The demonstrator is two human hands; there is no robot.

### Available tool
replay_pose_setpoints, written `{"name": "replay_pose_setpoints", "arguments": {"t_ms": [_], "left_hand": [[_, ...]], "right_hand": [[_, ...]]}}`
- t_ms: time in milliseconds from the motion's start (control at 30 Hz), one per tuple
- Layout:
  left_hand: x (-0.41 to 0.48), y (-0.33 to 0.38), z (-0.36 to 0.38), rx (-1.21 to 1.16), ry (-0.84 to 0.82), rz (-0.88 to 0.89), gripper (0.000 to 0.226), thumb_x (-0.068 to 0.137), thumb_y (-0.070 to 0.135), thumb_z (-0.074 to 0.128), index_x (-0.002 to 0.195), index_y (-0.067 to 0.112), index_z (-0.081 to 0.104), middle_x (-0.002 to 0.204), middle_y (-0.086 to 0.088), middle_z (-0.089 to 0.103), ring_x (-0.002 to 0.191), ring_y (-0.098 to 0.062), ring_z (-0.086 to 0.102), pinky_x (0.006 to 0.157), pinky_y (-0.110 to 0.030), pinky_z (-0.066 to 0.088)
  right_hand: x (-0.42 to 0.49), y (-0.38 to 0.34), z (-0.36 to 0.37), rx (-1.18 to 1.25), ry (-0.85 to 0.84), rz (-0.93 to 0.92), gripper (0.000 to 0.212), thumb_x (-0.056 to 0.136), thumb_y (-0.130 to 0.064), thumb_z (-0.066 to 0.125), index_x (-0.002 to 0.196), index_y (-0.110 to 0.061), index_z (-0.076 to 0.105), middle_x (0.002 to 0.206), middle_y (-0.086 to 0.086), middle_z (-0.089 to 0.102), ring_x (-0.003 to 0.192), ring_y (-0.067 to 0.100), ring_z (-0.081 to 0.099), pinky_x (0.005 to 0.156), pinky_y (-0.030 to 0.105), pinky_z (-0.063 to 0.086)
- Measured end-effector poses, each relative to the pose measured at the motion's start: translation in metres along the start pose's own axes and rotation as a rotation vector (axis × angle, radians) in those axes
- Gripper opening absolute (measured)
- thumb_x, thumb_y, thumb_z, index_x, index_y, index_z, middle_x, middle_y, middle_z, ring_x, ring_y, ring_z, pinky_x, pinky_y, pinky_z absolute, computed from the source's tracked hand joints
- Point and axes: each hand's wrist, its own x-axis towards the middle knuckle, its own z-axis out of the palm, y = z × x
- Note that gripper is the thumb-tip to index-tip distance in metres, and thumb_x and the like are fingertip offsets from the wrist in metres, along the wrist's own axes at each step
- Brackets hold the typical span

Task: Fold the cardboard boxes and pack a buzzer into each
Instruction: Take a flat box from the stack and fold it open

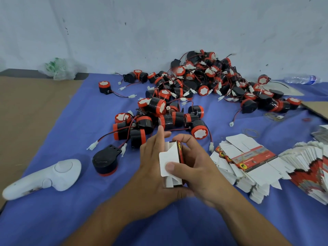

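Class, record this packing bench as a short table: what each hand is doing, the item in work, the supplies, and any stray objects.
left hand: holds the partly folded box
right hand: holds the same box, thumb on its white flap
supplies: buzzer pile beyond the hands; flat box stacks on the right
stray objects: white controller on the left; water bottle far right
surface: blue cloth

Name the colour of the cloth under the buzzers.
The cloth is blue, clearest in the head view.
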Motion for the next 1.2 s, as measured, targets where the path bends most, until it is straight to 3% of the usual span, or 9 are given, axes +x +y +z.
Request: {"name": "replay_pose_setpoints", "arguments": {"t_ms": [133, 267, 500, 600, 733, 867, 967, 1067, 1200], "left_hand": [[-0.0032, 0.0025, -0.0008, -0.062, -0.095, 0.035, 0.114, 0.075, 0.050, 0.075, 0.151, 0.048, -0.011, 0.153, 0.034, -0.004, 0.145, 0.007, 0.000, 0.097, 0.000, 0.032], [-0.0044, 0.0060, -0.0047, -0.037, -0.200, 0.058, 0.113, 0.077, 0.057, 0.072, 0.154, 0.037, -0.008, 0.157, 0.027, -0.011, 0.148, 0.001, -0.004, 0.107, -0.006, 0.025], [0.0013, 0.0059, -0.0085, -0.145, -0.046, 0.095, 0.092, 0.062, 0.043, 0.088, 0.141, 0.027, 0.043, 0.145, 0.016, 0.037, 0.140, -0.011, 0.036, 0.107, -0.018, 0.035], [0.0005, 0.0024, -0.0059, -0.185, -0.027, 0.099, 0.090, 0.060, 0.045, 0.089, 0.138, 0.032, 0.047, 0.142, 0.015, 0.039, 0.138, -0.017, 0.040, 0.106, -0.028, 0.042], [0.0010, 0.0028, -0.0058, -0.196, -0.031, 0.107, 0.088, 0.061, 0.057, 0.083, 0.137, 0.035, 0.046, 0.140, 0.015, 0.040, 0.136, -0.017, 0.041, 0.104, -0.021, 0.041], [0.0003, 0.0018, -0.0045, -0.150, 0.001, 0.127, 0.077, 0.071, 0.037, 0.083, 0.137, 0.026, 0.045, 0.137, 0.014, 0.041, 0.132, -0.017, 0.045, 0.100, -0.018, 0.041], [0.0000, 0.0015, -0.0037, -0.151, 0.035, 0.133, 0.075, 0.070, 0.026, 0.080, 0.135, 0.018, 0.043, 0.132, 0.010, 0.044, 0.126, -0.019, 0.051, 0.094, -0.025, 0.048], [-0.0008, 0.0008, -0.0053, -0.136, 0.052, 0.133, 0.076, 0.069, 0.027, 0.081, 0.134, 0.016, 0.043, 0.130, 0.007, 0.046, 0.123, -0.023, 0.052, 0.091, -0.033, 0.051], [-0.0006, 0.0013, -0.0065, -0.070, 0.070, 0.171, 0.075, 0.068, 0.030, 0.082, 0.131, 0.011, 0.046, 0.129, 0.003, 0.047, 0.122, -0.020, 0.052, 0.093, -0.027, 0.049]], "right_hand": [[-0.0017, -0.0006, -0.0015, 0.065, -0.035, 0.013, 0.035, 0.072, -0.023, 0.079, 0.098, -0.038, 0.061, 0.094, 0.004, 0.066, 0.083, 0.019, 0.064, 0.067, 0.032, 0.056], [-0.0019, 0.0004, -0.0020, 0.052, -0.026, 0.015, 0.033, 0.072, -0.024, 0.078, 0.097, -0.035, 0.060, 0.100, 0.012, 0.063, 0.089, 0.025, 0.061, 0.075, 0.039, 0.055], [-0.0004, 0.0010, -0.0047, 0.066, -0.021, 0.010, 0.040, 0.072, -0.007, 0.069, 0.104, -0.029, 0.061, 0.088, 0.005, 0.066, 0.077, 0.017, 0.062, 0.062, 0.029, 0.052], [0.0000, 0.0008, -0.0052, 0.082, -0.023, 0.020, 0.039, 0.076, 0.001, 0.062, 0.097, -0.033, 0.061, 0.084, 0.002, 0.067, 0.072, 0.015, 0.063, 0.058, 0.026, 0.051], [0.0000, 0.0006, -0.0062, 0.107, -0.026, 0.027, 0.040, 0.071, -0.005, 0.067, 0.095, -0.037, 0.060, 0.086, 0.001, 0.067, 0.076, 0.015, 0.063, 0.057, 0.028, 0.051], [-0.0007, 0.0019, -0.0065, 0.127, -0.042, 0.042, 0.043, 0.076, 0.002, 0.057, 0.096, -0.036, 0.060, 0.086, 0.000, 0.067, 0.075, 0.012, 0.064, 0.056, 0.027, 0.051], [-0.0010, 0.0019, -0.0056, 0.149, -0.052, 0.041, 0.046, 0.074, 0.003, 0.055, 0.094, -0.038, 0.062, 0.086, 0.000, 0.066, 0.076, 0.013, 0.063, 0.055, 0.027, 0.050], [-0.0010, 0.0032, -0.0061, 0.173, -0.058, 0.042, 0.045, 0.071, -0.001, 0.060, 0.095, -0.039, 0.062, 0.087, 0.000, 0.066, 0.077, 0.014, 0.062, 0.055, 0.026, 0.049], [-0.0025, 0.0011, -0.0082, 0.102, -0.073, 0.071, 0.041, 0.066, -0.017, 0.064, 0.099, -0.041, 0.057, 0.088, -0.004, 0.064, 0.077, 0.014, 0.059, 0.055, 0.025, 0.047]]}}
